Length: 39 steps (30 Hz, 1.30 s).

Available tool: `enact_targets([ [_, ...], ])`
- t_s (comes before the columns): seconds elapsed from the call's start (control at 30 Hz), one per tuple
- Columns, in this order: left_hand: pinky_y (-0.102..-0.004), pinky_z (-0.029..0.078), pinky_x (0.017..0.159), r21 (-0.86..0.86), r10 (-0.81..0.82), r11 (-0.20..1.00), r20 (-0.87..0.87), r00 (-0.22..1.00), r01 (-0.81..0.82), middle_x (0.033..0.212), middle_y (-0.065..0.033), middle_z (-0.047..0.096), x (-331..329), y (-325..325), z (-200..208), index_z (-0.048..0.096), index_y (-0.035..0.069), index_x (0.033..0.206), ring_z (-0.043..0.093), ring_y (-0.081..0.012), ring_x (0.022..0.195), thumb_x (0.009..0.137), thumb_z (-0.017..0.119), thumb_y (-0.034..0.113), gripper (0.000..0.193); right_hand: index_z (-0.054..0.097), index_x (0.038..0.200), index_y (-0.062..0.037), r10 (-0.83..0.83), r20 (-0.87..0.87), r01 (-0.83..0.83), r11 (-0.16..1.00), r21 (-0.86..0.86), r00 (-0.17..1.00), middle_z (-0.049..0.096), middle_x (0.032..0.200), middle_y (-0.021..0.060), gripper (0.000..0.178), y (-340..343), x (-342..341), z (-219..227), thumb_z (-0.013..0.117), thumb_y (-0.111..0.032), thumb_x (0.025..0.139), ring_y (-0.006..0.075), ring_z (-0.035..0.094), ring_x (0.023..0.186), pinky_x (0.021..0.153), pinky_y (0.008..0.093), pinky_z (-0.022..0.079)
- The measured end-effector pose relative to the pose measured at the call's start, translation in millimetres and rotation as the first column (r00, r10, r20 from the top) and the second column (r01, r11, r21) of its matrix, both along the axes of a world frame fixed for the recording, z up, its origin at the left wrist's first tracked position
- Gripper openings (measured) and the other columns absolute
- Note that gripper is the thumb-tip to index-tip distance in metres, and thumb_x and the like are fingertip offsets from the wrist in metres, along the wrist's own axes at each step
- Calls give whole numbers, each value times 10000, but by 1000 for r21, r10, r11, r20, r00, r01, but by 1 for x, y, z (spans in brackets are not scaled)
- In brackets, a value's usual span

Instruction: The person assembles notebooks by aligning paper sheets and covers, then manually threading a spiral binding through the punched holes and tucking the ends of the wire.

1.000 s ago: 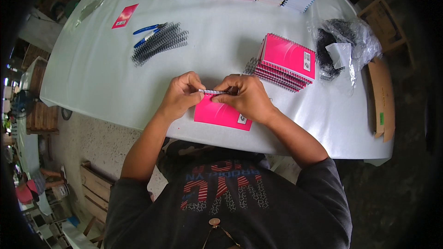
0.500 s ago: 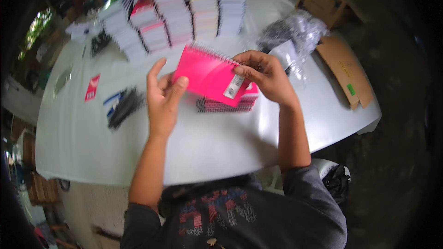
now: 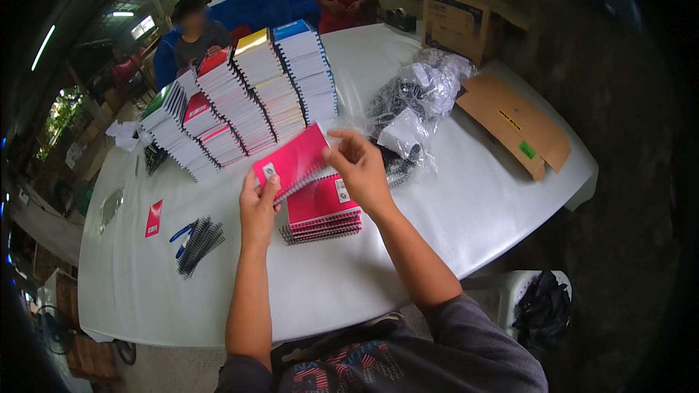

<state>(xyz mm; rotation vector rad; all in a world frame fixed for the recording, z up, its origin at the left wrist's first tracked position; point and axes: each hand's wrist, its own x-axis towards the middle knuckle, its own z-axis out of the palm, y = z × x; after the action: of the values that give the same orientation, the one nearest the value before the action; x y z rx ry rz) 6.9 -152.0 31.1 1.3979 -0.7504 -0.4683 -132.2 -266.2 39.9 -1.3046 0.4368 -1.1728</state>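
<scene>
A pink spiral notebook (image 3: 297, 154) is held tilted above the table, its wire-bound edge toward me. My left hand (image 3: 258, 209) grips its left end, thumb on top beside a small white label. At the opposite end, my right hand (image 3: 362, 175) has its fingers bent around the notebook's right edge, with thumb and forefinger close together; the exact contact is slightly blurred. Just under it lies a stack of similar pink spiral notebooks (image 3: 313, 202), partly covered by the held one. Left of my left forearm are a bundle of black binding coils (image 3: 201, 247) and a blue-handled tool (image 3: 182, 232).
Tall stacks of spiral-bound books (image 3: 306, 76) stand at the far side of the white table (image 3: 328, 284). To the right are clear plastic wrapping (image 3: 419, 102), flattened cardboard (image 3: 510, 120) and a cardboard box (image 3: 455, 25). A pink card (image 3: 153, 218) lies left. Two people are beyond the table.
The notebook has turned, so its coil edge now faces me instead of away. My left hand has its label end, and my right hand has shifted to the other end. The view has tilted up.
</scene>
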Motion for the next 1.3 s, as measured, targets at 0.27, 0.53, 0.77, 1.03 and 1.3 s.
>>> enact_targets([
  [0.27, -411, 468, 768, 379, 102, 809, 663, 742, -449, 1031, -128, 521, -11, 10, -45, 513, 50, 1186, 571, -299, 916, 884, 511, 313, 401, 606, 1041, 3, -501, -541, 209, 834, -511, 676, 549, 1089, 172, 316, 27, -10, -62, 630, -204, 803, 326, 433, 1059, 891, 410, 345],
  [0.53, -323, 447, 672, -206, 378, 926, 512, 771, -317, 906, -101, 558, -16, 6, -78, 576, 0, 981, 530, -197, 748, 847, 607, 104, 173, 311, 1343, 81, -346, -269, 302, 934, -193, 899, 420, 1332, 251, 587, 38, 12, -87, 472, -305, 931, 293, 423, 1243, 1028, 335, 304],
  [0.77, -270, 407, 661, -143, 328, 940, 118, 937, -311, 779, -18, 484, -16, 11, -99, 497, 8, 866, 466, -122, 724, 874, 595, 158, 179, 369, 1330, 48, -367, -205, 356, 930, -88, 907, 460, 1315, 211, 518, 48, 18, -81, 497, -246, 924, 257, 445, 1219, 1012, 321, 322],
  [1.03, -321, 384, 904, -213, 246, 943, -67, 967, -255, 1087, -143, 539, -28, 9, -85, 491, -57, 1153, 510, -207, 1013, 918, 460, 259, 395, 417, 1294, 59, -371, -268, 364, 928, -78, 889, 498, 1266, 226, 544, 51, 19, -79, 434, -335, 919, 298, 468, 1193, 1003, 344, 332],
  [1.3, -344, 398, 925, -88, 308, 947, -31, 951, -310, 1125, -192, 586, -22, 13, -85, 514, -98, 1178, 547, -244, 1043, 950, 316, 333, 526, 334, 1355, 33, -265, -371, 262, 963, -59, 890, 473, 1292, 228, 602, 48, 19, -78, 432, -361, 911, 294, 467, 1195, 996, 331, 338],
])
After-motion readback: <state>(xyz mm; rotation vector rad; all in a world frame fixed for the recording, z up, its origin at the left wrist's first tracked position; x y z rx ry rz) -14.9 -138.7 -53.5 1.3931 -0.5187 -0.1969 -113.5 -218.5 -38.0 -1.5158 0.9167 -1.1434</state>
